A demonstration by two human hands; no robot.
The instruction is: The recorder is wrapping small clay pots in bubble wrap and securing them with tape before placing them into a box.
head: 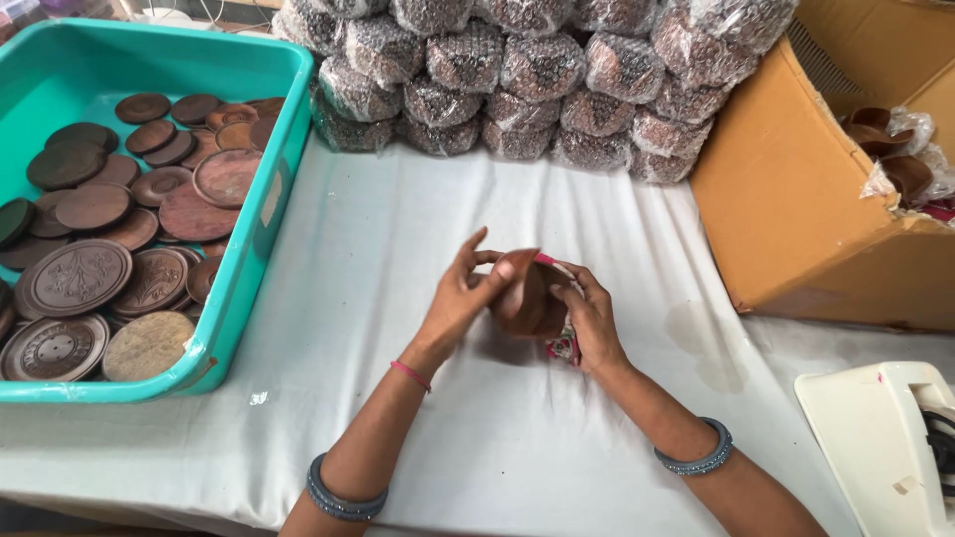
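White-clothed table (398, 259): teal tub of discs (254, 249) at left. Item: 1 brown wooden bowl (527, 298), held above centre by 2 hands. Left hand (463, 293) fingers curled on rim; right hand (587, 318) cupping side. Likely light, rigid, smooth; best gripped by the rim.

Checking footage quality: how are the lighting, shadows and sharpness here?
Head view: soft, even light; faint shadow under the hands on the cloth; bowl and discs sharp; slight glare on the wrapped bundles; edges bow a little.
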